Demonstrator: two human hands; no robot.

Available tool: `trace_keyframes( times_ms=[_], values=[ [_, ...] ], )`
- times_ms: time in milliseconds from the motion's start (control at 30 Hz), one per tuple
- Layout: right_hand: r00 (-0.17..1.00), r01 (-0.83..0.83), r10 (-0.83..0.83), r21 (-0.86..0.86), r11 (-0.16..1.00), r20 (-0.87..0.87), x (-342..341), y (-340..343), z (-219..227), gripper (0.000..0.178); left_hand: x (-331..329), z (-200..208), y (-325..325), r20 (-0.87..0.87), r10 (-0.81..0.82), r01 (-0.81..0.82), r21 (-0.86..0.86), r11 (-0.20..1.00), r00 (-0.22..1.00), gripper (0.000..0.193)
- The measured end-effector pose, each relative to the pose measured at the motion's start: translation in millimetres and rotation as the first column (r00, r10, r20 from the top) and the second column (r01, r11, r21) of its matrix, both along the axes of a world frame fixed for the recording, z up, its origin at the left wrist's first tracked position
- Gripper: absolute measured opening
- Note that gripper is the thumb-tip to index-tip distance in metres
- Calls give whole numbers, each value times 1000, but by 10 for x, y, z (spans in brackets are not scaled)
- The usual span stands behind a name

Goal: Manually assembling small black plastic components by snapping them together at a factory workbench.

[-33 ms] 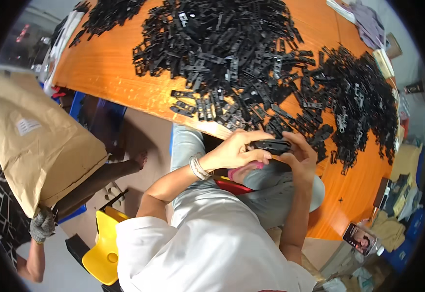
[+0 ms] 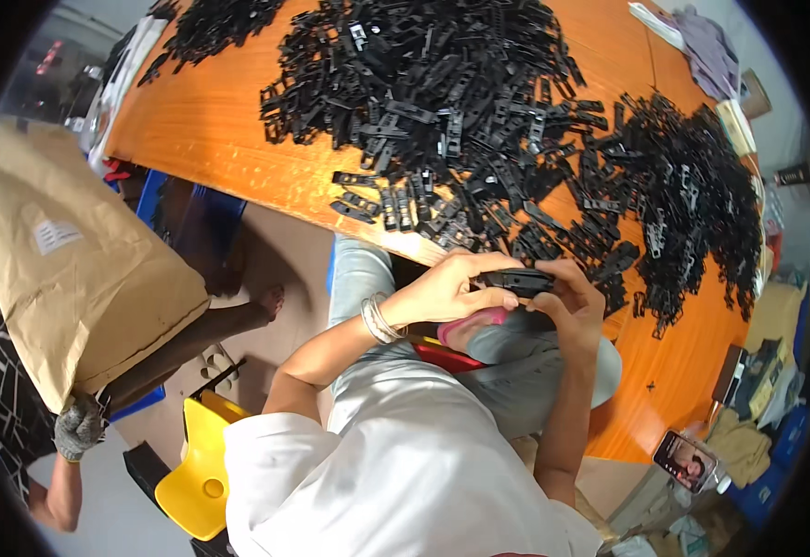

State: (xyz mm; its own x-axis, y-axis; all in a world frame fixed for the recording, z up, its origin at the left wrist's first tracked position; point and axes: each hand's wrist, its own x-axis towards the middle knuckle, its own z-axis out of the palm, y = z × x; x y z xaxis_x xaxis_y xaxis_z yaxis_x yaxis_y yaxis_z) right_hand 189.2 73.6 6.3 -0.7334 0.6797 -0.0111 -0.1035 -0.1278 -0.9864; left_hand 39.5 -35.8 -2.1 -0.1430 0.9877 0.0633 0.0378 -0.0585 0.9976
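My left hand (image 2: pixel 448 290) pinches one end of a slim black clip-like part (image 2: pixel 514 281), thumb below and fingers above. At its other end, the fingers and thumb of my right hand (image 2: pixel 574 299) close on the same part. Both hands hold it level over my lap, just off the table's near edge. Beyond them a large heap of similar black parts (image 2: pixel 423 84) covers the middle of the orange wooden table (image 2: pixel 219 153), and loose ones lie close to my fingers. What exact kind of part it is, I cannot make out.
A second heap of black parts (image 2: pixel 693 204) lies at the right. A phone (image 2: pixel 686 460) stands by the table's lower right edge. To my left, a person's gloved hand (image 2: pixel 78 427) grips a big brown paper bag (image 2: pixel 98 278), near a yellow chair (image 2: pixel 191 473).
The view has shifted slightly, so the table and heaps sit a little further right and lower. Both hands keep the same hold on the black part.
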Motion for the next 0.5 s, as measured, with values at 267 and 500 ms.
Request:
trace_keyframes(
  times_ms=[267,500],
  values=[
    [801,-518,449,83,851,396,-110,-272,-165,21,-931,-285,-497,-306,695,-745,-78,663,651,11],
    [825,-493,391,181,851,408,-126,-269,-257,20,-1920,-592,-730,-827,561,-883,278,379,-20,9]
  ],
)
